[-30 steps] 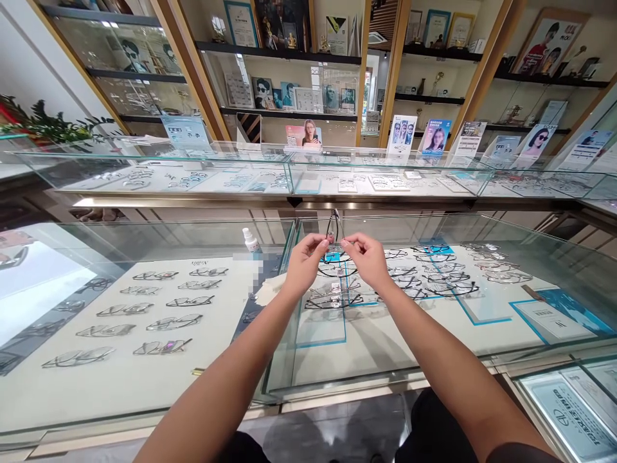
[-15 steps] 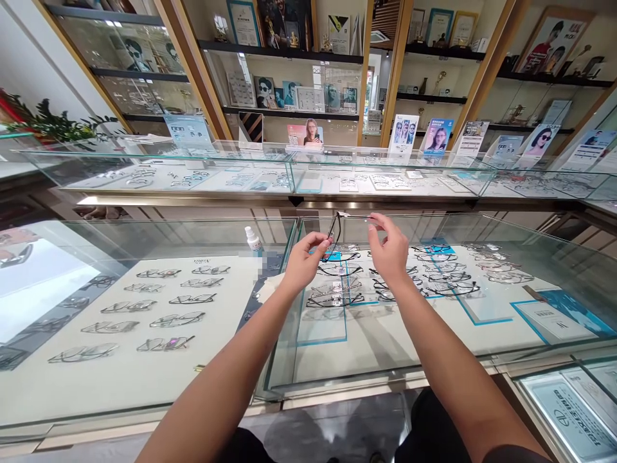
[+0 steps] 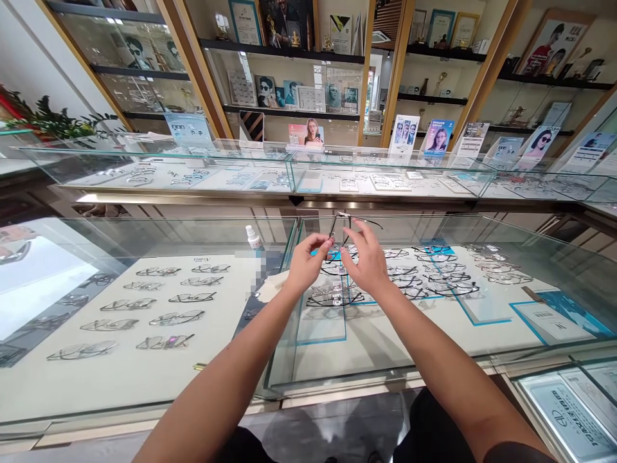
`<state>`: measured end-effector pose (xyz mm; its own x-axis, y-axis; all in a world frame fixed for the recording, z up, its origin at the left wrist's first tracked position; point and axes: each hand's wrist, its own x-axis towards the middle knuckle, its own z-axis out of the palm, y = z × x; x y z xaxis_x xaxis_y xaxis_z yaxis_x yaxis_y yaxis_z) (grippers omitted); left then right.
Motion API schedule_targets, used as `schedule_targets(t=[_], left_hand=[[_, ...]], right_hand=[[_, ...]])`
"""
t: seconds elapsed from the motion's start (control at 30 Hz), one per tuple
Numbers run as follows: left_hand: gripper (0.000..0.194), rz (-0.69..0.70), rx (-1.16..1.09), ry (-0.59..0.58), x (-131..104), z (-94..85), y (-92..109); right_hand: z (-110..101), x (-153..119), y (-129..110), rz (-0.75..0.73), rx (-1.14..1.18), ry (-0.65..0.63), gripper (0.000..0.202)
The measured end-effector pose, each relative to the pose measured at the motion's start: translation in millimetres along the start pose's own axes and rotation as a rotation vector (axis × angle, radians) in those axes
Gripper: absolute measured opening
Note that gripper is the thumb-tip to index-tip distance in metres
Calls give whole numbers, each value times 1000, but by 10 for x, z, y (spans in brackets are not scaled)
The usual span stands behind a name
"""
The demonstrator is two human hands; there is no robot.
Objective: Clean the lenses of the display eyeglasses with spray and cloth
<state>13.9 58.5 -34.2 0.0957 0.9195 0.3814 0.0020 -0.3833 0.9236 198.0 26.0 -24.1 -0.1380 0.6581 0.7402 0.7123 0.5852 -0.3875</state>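
Bottle (image 3: 253, 238) nr cloth (image 3: 271, 288); R hand (image 3: 367, 258) partly blocks displayed specs (image 3: 407, 283).

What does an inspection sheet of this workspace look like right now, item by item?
Surface: glass display counter, rows of frames laid out in it.
Things: dark eyeglasses above the counter.
Clutter: white spray bottle, pale cloth.
Hands, in place of grippers: left hand pinches the eyeglasses; right hand has fingers spread beside them, contact unclear.
Cables: nothing seen.
Surroundings: farther display case, shelves, plant at left.
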Motion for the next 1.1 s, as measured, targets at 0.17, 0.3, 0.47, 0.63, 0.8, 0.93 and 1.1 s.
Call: schedule_targets(t=[0.17, 0.3, 0.47, 0.63, 0.8, 0.93, 1.1], left_hand=[[48, -26, -165, 151, 66, -72, 14], [48, -22, -210, 269, 115, -155, 51], [49, -23, -215, 334, 142, -202, 30], [46, -63, -191, 97, 62, -55, 43], [38, -118, -200, -20, -29, 54, 74], [33, -155, -272, -70, -37, 49, 57], [30, -170, -306, -113, -49, 74, 39]], right_hand=[[11, 28, 87, 48, -62, 23, 42], [71, 6, 137, 78, -115, -36, 40], [109, -26, 128, 98, -129, -97, 40], [89, -21, -7, 52, -36, -70, 52], [107, -36, -104, -14, 138, -82, 39], [131, -50, -93, 23, 207, -85, 33], [160, -69, -70, 91, 240, -72, 25]])
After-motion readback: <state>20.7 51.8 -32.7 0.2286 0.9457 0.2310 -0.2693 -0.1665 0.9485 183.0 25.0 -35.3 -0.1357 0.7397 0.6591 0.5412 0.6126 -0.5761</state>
